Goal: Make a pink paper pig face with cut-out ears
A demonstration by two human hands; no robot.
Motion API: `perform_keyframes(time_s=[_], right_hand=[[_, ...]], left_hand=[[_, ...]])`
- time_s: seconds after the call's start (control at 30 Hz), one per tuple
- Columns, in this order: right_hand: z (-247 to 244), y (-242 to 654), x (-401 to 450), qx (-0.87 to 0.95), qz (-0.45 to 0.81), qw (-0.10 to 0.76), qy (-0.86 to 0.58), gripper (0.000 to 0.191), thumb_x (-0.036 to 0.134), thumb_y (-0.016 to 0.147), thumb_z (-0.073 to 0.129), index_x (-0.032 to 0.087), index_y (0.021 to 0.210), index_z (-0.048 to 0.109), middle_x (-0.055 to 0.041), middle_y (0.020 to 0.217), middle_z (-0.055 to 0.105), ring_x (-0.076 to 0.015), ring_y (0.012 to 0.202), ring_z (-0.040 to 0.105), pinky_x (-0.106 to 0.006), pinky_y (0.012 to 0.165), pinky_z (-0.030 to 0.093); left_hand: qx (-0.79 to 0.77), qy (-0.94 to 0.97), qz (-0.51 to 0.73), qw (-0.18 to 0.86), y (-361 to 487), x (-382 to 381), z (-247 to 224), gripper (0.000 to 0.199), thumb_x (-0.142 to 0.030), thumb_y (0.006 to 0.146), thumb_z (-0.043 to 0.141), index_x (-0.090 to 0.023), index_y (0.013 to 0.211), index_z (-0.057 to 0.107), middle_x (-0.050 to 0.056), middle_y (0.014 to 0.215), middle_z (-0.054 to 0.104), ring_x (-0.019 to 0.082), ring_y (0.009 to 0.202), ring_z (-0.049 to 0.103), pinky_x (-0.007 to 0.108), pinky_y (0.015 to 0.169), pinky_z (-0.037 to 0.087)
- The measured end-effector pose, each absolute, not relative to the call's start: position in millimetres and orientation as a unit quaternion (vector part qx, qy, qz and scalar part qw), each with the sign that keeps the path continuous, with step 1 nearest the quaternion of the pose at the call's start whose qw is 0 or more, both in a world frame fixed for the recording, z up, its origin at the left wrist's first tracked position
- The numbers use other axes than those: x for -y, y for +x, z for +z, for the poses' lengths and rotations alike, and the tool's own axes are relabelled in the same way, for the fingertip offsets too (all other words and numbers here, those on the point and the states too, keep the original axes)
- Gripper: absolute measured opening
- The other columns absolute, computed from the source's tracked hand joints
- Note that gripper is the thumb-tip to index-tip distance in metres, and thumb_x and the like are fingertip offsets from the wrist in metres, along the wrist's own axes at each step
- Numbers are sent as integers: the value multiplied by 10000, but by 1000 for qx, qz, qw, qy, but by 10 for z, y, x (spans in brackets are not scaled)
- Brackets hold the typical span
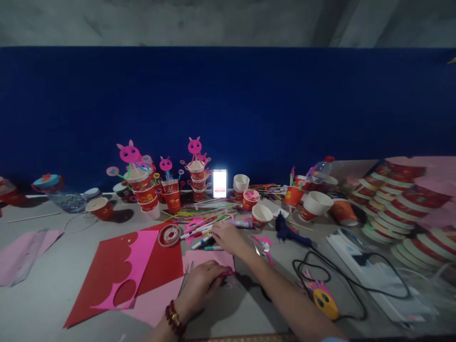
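Note:
My left hand point(204, 284), with a beaded bracelet point(173, 319) at its wrist, is closed on a small pink piece point(228, 273) above the table. My right hand point(228, 237) reaches over to the pile of marker pens point(203, 232); its fingertips are at the pens, and whether they grip one is too small to tell. Beneath and behind my left hand is a light pink sheet point(213, 259). To its left are a red sheet point(103, 270) and a bright pink sheet with cut-outs point(140, 256). A tape roll point(169, 234) stands by the pens.
Cup figures with pink faces point(130, 153) stand at the back left, near a lit phone point(220, 184). A blue glue gun point(288, 232) and its black cable lie right of my right arm. Stacked paper cups point(399, 204) and a white power strip point(366, 275) are farther right.

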State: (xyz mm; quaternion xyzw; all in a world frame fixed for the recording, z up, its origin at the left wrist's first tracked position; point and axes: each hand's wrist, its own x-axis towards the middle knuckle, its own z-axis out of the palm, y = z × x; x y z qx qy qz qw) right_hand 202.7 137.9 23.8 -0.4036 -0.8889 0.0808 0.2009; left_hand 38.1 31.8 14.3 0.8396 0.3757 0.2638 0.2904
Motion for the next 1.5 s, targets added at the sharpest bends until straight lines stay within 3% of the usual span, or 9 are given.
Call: perform_keyframes(time_s=[0.1, 0.23, 0.53, 0.67, 0.77, 1.03, 1.17, 1.37, 1.5], right_hand=[[214, 2081, -1379, 892, 83, 204, -395, 138, 131, 900, 603, 182, 991, 693, -77, 1059, 718, -223, 1018, 626, -354, 926, 469], [220, 2218, -1420, 877, 74, 217, -422, 232, 96, 923, 521, 155, 1101, 657, -122, 1144, 695, -245, 1071, 613, -407, 968, 448], [231, 2123, -1420, 893, 79, 219, -386, 176, 127, 881, 597, 191, 1010, 698, -93, 1045, 731, -265, 1057, 607, -517, 1076, 337], [279, 2258, -1343, 890, 88, 224, -388, 203, 163, 916, 575, 194, 1088, 678, -97, 1130, 707, -246, 1086, 599, -417, 987, 448], [306, 2504, -1249, 883, 92, 210, -409, 169, 177, 926, 567, 216, 1030, 695, -66, 1051, 728, -230, 1024, 630, -370, 923, 491], [225, 3110, -731, 813, 58, 197, -545, 210, 196, 934, 531, 192, 1047, 707, -124, 1051, 732, -298, 1014, 644, -462, 901, 512], [150, 3054, -424, 813, 90, 204, -539, 231, 188, 900, 584, 246, 1084, 712, -90, 1223, 693, -283, 1167, 591, -457, 1009, 474], [73, 2849, -361, 807, 99, 198, -548, 539, 163, 883, 599, 234, 1412, 515, -100, 1415, 570, -293, 1286, 502, -482, 1106, 402], [87, 2725, -419, 827, 114, 171, -523, 476, 134, 848, 619, 259, 1307, 600, -73, 1420, 572, -310, 1261, 510, -502, 1082, 412]], left_hand=[[-378, 842, 264, 281, 381, -325, 132, 309, -140, 947, 451, -252, 1122, 679, 46, 970, 719, 193, 903, 653, 271, 788, 478], [-375, 841, 264, 288, 393, -325, 162, 314, -147, 951, 436, -247, 1123, 679, 50, 984, 723, 196, 920, 649, 277, 801, 478], [-394, 833, 269, 280, 384, -316, 192, 301, -148, 948, 449, -242, 1097, 693, 49, 966, 726, 190, 904, 662, 266, 785, 482], [-388, 834, 273, 281, 373, -317, 181, 289, -146, 948, 463, -244, 1099, 689, 44, 971, 725, 186, 903, 662, 261, 790, 482], [-383, 833, 277, 288, 364, -322, 185, 292, -156, 962, 451, -249, 1114, 682, 44, 972, 721, 190, 911, 657, 270, 801, 481], [-408, 808, 303, 299, 349, -326, 223, 277, -223, 997, 421, -236, 1089, 682, 61, 968, 722, 193, 894, 658, 283, 792, 493], [-396, 809, 304, 310, 368, -318, 239, 267, -212, 996, 434, -253, 1090, 680, 44, 982, 724, 183, 905, 667, 269, 811, 499], [-385, 815, 303, 310, 366, -318, 235, 265, -198, 992, 448, -271, 1108, 673, 35, 1011, 725, 186, 931, 672, 261, 812, 504], [-399, 809, 307, 304, 338, -313, 206, 253, -205, 991, 460, -269, 1118, 669, 38, 1045, 724, 194, 961, 672, 275, 836, 509]])
